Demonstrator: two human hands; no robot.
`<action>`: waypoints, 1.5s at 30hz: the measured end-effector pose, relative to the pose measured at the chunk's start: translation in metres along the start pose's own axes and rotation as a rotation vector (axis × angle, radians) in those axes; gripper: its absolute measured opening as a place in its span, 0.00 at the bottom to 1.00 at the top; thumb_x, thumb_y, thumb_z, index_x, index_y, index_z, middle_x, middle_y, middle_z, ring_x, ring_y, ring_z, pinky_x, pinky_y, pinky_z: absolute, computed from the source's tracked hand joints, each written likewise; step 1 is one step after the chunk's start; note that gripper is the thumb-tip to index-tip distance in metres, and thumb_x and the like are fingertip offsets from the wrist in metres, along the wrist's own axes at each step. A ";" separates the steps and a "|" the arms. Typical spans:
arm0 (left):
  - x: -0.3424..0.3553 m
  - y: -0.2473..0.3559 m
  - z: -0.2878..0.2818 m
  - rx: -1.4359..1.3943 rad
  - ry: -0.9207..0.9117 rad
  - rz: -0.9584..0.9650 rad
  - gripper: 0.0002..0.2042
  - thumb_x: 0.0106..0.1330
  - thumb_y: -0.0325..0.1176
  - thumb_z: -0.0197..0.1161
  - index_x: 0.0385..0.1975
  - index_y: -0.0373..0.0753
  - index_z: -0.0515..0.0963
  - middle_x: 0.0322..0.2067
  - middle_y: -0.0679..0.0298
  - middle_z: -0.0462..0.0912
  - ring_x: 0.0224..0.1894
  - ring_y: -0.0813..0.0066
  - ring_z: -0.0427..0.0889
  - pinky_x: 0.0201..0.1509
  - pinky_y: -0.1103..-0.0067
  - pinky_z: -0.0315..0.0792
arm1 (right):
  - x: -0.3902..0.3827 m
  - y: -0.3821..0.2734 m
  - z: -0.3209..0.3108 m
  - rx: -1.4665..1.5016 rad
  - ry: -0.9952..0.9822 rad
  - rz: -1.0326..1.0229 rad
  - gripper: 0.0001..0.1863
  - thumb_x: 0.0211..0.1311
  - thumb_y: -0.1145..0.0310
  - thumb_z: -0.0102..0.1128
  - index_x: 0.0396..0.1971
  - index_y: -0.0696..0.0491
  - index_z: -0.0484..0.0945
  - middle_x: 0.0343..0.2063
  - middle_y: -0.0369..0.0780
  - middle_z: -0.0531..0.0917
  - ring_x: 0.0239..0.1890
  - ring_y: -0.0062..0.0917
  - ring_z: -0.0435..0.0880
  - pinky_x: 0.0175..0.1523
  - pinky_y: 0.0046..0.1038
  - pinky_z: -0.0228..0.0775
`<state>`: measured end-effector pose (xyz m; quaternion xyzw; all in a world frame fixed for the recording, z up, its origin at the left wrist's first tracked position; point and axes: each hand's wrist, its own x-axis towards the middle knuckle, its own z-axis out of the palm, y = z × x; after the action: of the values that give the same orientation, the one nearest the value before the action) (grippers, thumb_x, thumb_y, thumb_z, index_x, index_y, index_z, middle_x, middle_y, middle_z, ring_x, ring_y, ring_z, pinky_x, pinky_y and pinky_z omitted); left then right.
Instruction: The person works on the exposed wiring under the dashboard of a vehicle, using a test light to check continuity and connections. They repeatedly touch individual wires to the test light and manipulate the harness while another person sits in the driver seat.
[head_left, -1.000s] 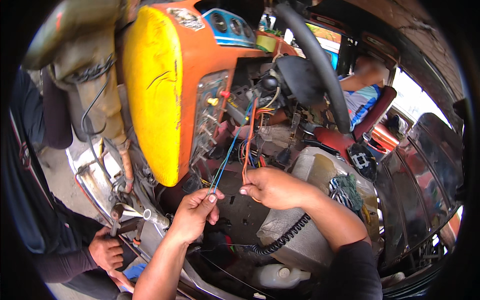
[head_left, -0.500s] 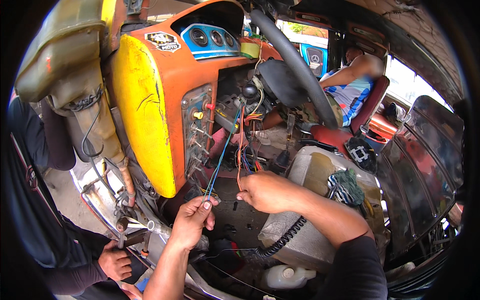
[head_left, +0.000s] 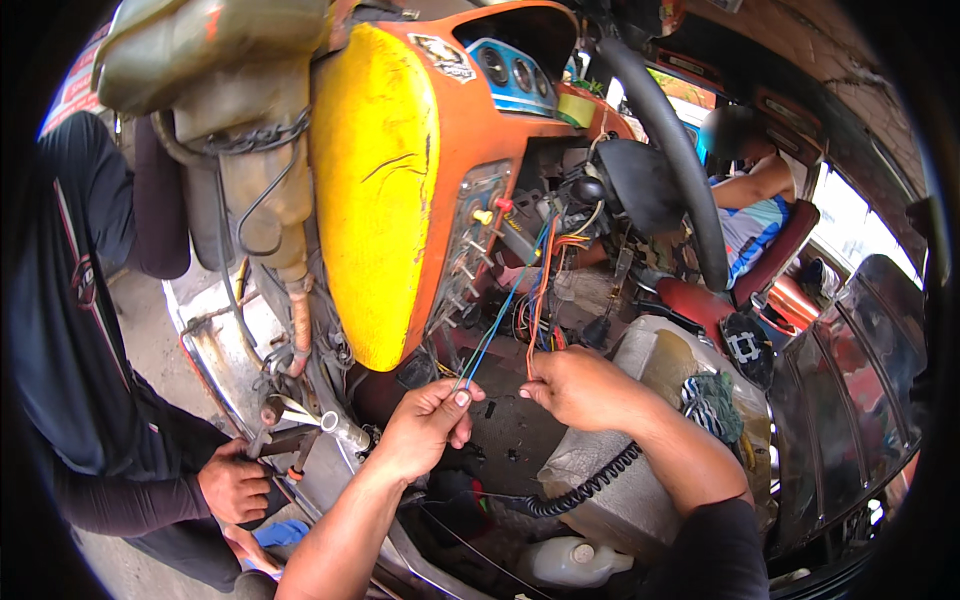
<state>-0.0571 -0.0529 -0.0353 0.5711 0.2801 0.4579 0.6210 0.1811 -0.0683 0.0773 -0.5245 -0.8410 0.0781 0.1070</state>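
My left hand (head_left: 424, 428) pinches the ends of some thin blue and green wires (head_left: 503, 315) between thumb and forefinger. To its right, my right hand (head_left: 582, 388) is closed on a few orange wires (head_left: 541, 302), with thumb against fingers. Both groups are drawn taut up to the open area below the steering column, where a black knob (head_left: 588, 189) and more loose wiring (head_left: 528, 318) show. The orange dashboard (head_left: 462, 128) has a switch panel (head_left: 474, 235) beside these wires.
A black steering wheel (head_left: 672, 140) rises above. At right is a padded silver cover (head_left: 590, 462) with a coiled black cable (head_left: 592, 488); a white jug (head_left: 572, 562) lies below. One co-worker's hand (head_left: 236, 484) is at lower left; another person (head_left: 755, 210) sits at far right.
My view has swung left, so the dashboard and seated person appear farther right. Both hands keep their hold on the wires. The co-worker's hand at lower left stays by the metal part.
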 end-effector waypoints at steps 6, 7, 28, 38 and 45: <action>0.002 -0.005 0.000 0.000 -0.025 0.041 0.14 0.83 0.41 0.55 0.49 0.37 0.81 0.22 0.69 0.77 0.25 0.83 0.74 0.32 0.82 0.71 | 0.001 -0.006 -0.002 0.032 -0.003 0.034 0.15 0.69 0.61 0.67 0.36 0.60 0.81 0.32 0.55 0.86 0.40 0.55 0.86 0.45 0.50 0.77; 0.002 -0.005 -0.001 0.001 -0.034 0.048 0.15 0.83 0.41 0.54 0.50 0.36 0.81 0.23 0.69 0.77 0.25 0.84 0.74 0.32 0.82 0.72 | 0.001 -0.007 -0.001 0.029 -0.002 0.026 0.15 0.69 0.61 0.67 0.36 0.60 0.81 0.32 0.55 0.86 0.40 0.55 0.86 0.45 0.50 0.77; 0.003 -0.008 0.000 -0.019 -0.031 0.046 0.14 0.82 0.42 0.57 0.49 0.38 0.82 0.22 0.69 0.77 0.25 0.82 0.75 0.32 0.82 0.71 | -0.010 -0.018 -0.004 0.207 -0.407 -0.311 0.09 0.74 0.67 0.60 0.46 0.55 0.81 0.30 0.45 0.87 0.36 0.38 0.89 0.42 0.38 0.77; 0.001 -0.007 0.003 -0.019 -0.001 0.016 0.13 0.83 0.39 0.56 0.49 0.37 0.82 0.23 0.70 0.78 0.26 0.84 0.75 0.32 0.82 0.72 | 0.012 0.037 -0.017 0.133 0.401 0.156 0.10 0.71 0.68 0.64 0.46 0.58 0.83 0.31 0.50 0.86 0.35 0.38 0.87 0.43 0.39 0.78; 0.003 -0.010 0.006 -0.010 -0.001 -0.018 0.13 0.82 0.40 0.56 0.50 0.38 0.81 0.24 0.69 0.79 0.27 0.82 0.78 0.35 0.82 0.76 | 0.037 0.066 0.007 0.924 0.246 0.026 0.40 0.74 0.72 0.61 0.79 0.57 0.49 0.58 0.42 0.80 0.35 0.16 0.81 0.37 0.18 0.74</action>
<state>-0.0486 -0.0520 -0.0431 0.5658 0.2827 0.4532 0.6281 0.2204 -0.0059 0.0577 -0.4379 -0.6927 0.3824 0.4269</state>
